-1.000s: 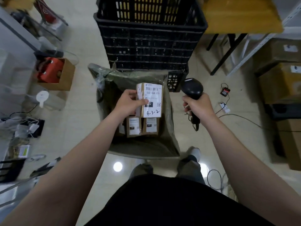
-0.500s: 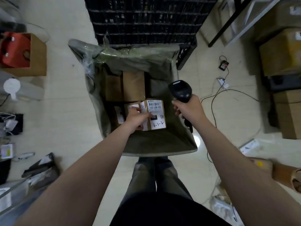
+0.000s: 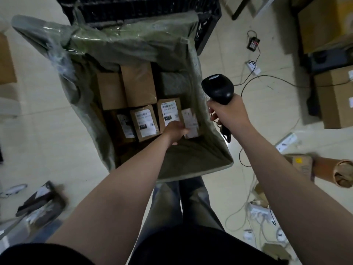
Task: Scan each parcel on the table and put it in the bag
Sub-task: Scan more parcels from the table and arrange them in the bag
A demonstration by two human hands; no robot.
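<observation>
Left of the open olive-green woven bag (image 3: 191,167), at the frame's edge, sits a brown cardboard box (image 3: 5,60). Nearer the person on that side lies a dark flattened piece of packaging (image 3: 40,203), blurred. Beyond the bag, against its far rim, stands a black slatted plastic crate (image 3: 137,4).

Inside the bag, along its far side, two plain brown cardboard boxes (image 3: 138,85) lie side by side. Nearer, toward the bag's left wall, two brown parcels with white labels (image 3: 145,122) lie close together and take up the room there.

The left hand (image 3: 174,131) reaches down into the bag, its fingers curled round the near end of the small brown cardboard parcel (image 3: 169,109). This parcel lies inside the bag toward its right wall, just beside the labelled pair. Its top carries a white shipping label with blurred print and a black patch reading 032, and its right face bears a paler sticker. The hand hides its near end.

Just past the bag's right rim, the right hand (image 3: 228,113) is wrapped tightly round the grip of a black handheld barcode scanner (image 3: 217,88), whose head points away from the person. Farther right of the bag, on the pale floor (image 3: 38,111), lie a white power strip (image 3: 253,66) and stacked brown cartons (image 3: 334,96).
</observation>
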